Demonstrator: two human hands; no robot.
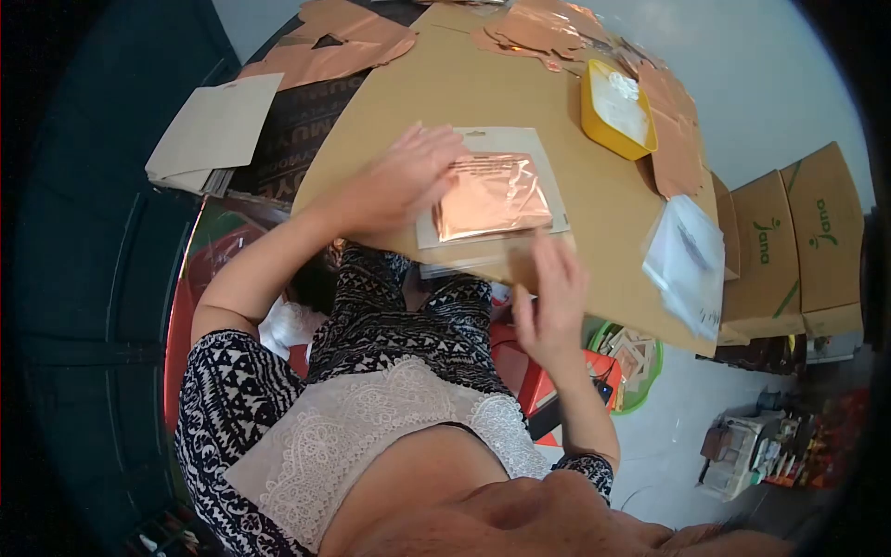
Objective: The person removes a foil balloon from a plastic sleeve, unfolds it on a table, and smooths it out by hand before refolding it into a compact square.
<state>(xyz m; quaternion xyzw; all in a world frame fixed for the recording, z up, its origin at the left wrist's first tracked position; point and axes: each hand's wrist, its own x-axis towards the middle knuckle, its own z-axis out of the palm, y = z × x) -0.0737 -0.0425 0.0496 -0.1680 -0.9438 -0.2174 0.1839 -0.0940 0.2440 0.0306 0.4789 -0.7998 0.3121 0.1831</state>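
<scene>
Packet [497,204], copper-coloured. Lies flat on a white card [513,139], near the front edge of the table [445,74]; so set, seemingly, for easy reach from both sides.

Left hand [404,176]: held palm down over the packet's upper left, fingers extended, blurred. No closed grip visible; pressing or hovering, cannot tell. Posture apparently better suited to smoothing or steadying than to lifting.

Right hand [559,302]: thumb and fingers parted, nothing between; fingertips close to the packet's lower right corner, perhaps for control of that side.

Tub [608,141], yellow, white contents: beyond the packet, to the right; presumably out of the way yet reachable.

Bags [687,265], translucent: overlapped at the right edge.

Copper sheets [548,28]: loose at the far edge, likely to spare the near space.
</scene>
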